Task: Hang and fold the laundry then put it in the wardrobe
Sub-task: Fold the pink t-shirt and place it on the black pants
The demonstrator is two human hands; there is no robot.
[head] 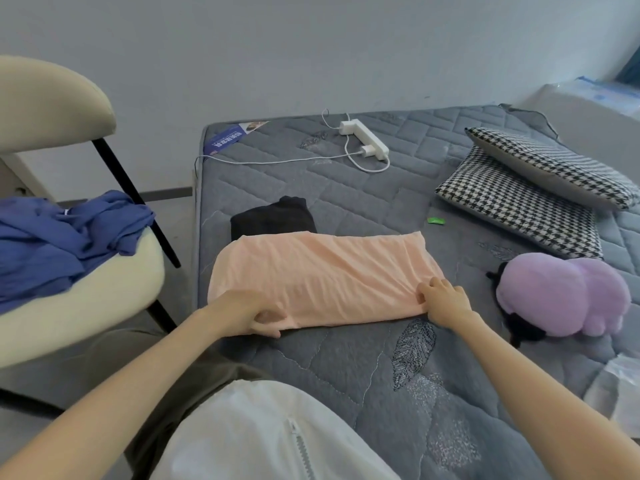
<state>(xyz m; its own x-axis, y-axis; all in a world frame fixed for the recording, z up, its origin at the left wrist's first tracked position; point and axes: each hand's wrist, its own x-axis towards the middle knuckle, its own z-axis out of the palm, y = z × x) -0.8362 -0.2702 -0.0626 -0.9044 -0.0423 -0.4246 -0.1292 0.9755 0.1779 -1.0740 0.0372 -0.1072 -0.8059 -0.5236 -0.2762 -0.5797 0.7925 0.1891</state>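
Note:
A peach garment lies folded into a wide band across the grey quilted mattress. My left hand pinches its near left corner, thumb under the fabric edge. My right hand grips the near right corner, fingers curled on the cloth. Just behind the peach piece sits a folded black garment. A crumpled blue garment is heaped on the cream chair at the left.
A white power strip with charger cables lies at the far end of the mattress. Two houndstooth pillows and a purple plush toy occupy the right side. A small green scrap lies near the pillows. Clear plastic sits at the right edge.

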